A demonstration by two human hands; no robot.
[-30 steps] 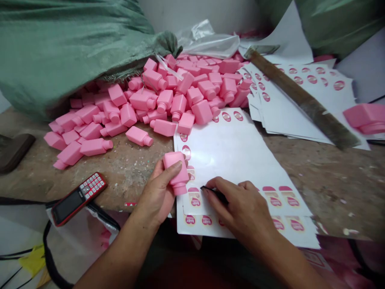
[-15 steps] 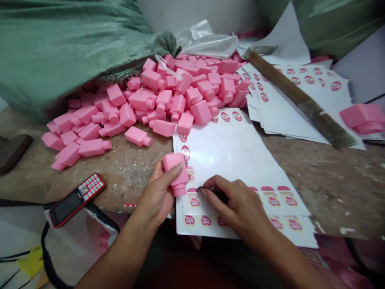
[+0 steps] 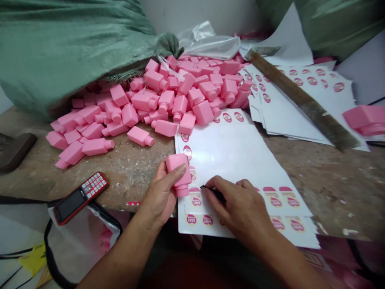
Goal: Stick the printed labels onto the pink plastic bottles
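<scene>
Head view: scene barely shifting, you keeping both hands nearly in place. Your left hand (image 3: 161,192) is gripping pink plastic bottle (image 3: 179,172), fingers wrapped around body, neck pointing down, above left edge of label sheet (image 3: 228,160). Your right hand (image 3: 237,204) is pinching slim dark tool (image 3: 215,193), fingers closed narrow, tip resting on sheet beside pink-printed label. Loose bottles (image 3: 168,100) are heaping toward far edge of counter (image 3: 135,176); keypad phone (image 3: 80,198) is lying at near-left edge.

smooth pink plastic bottles (image 3: 140,136), glossy paper label sheets (image 3: 234,156), rough woven green sack (image 3: 60,44), worn speckled desk (image 3: 132,176)
</scene>
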